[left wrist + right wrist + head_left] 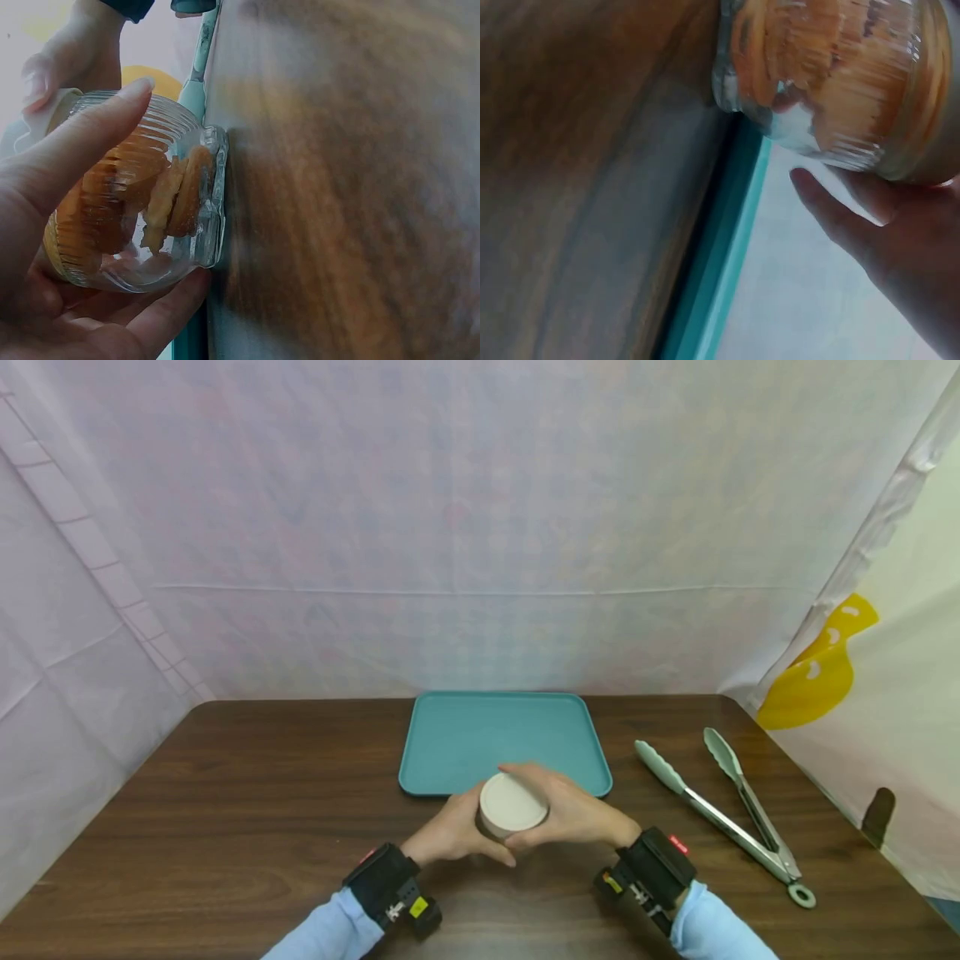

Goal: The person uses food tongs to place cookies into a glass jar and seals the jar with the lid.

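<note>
A clear ribbed jar (pixel 135 262) stands upright on the table, just in front of a teal tray (pixel 498 735). Flat orange-brown pieces (pixel 187 191) lie inside it; they look like biscuits or crackers, but their exact kind is unclear. An off-white round lid (pixel 513 804) tops the jar. From the left side, my left hand (pixel 453 828) grips the jar's body, thumb across the glass. My right hand (pixel 566 808) holds the lid from the right, thumb and fingers curled about its rim.
Tongs (pixel 738 835) with pale green tips lie spread on the table's right side. Wood-grain tabletop (pixel 225 810) extends to the left. White curtains (pixel 450 527) hang behind and at both sides, with a yellow shape (pixel 813 689) on the right one.
</note>
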### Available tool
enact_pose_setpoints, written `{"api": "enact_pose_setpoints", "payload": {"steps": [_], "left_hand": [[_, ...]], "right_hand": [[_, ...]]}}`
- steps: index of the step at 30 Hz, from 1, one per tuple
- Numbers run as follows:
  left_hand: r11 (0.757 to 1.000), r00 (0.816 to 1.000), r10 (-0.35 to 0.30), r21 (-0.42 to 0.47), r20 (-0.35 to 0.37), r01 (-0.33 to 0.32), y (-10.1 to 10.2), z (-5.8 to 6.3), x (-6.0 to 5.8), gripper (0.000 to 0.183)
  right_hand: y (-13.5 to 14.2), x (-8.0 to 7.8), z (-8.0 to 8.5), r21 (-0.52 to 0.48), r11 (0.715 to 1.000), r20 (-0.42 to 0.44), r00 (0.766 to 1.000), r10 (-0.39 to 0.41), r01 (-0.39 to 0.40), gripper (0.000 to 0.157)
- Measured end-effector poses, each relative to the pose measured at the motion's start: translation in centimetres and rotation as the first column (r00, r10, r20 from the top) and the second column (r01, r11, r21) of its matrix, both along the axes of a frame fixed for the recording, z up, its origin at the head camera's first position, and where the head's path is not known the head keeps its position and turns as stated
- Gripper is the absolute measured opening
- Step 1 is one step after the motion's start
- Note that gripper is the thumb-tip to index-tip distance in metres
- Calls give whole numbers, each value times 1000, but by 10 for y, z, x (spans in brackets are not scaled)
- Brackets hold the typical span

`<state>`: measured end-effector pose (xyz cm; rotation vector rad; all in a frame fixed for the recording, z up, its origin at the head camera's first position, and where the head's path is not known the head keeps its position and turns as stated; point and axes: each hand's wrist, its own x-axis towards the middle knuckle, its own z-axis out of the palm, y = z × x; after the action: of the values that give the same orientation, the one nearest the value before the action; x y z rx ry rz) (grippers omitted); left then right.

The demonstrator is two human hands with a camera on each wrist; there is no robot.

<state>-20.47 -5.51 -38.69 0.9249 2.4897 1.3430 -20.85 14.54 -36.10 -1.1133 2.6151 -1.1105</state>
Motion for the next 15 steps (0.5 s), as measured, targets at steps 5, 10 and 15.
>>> {"api": "enact_pose_setpoints", "payload": {"steps": [5, 10, 15], "left_hand": [[1000, 1000, 10, 5, -26, -10, 1, 0, 0, 96], [1000, 999, 12, 4, -30, -11, 1, -1, 0, 96], [1000, 999, 20, 11, -30, -19, 1, 0, 1, 95]], "right_hand": [[-2, 0, -2, -11, 1000, 21, 1000, -15, 15, 80], [-5, 2, -5, -27, 999, -21, 999, -43, 43, 78], [-9, 6, -7, -38, 993, -86, 990, -112, 110, 77]]}}
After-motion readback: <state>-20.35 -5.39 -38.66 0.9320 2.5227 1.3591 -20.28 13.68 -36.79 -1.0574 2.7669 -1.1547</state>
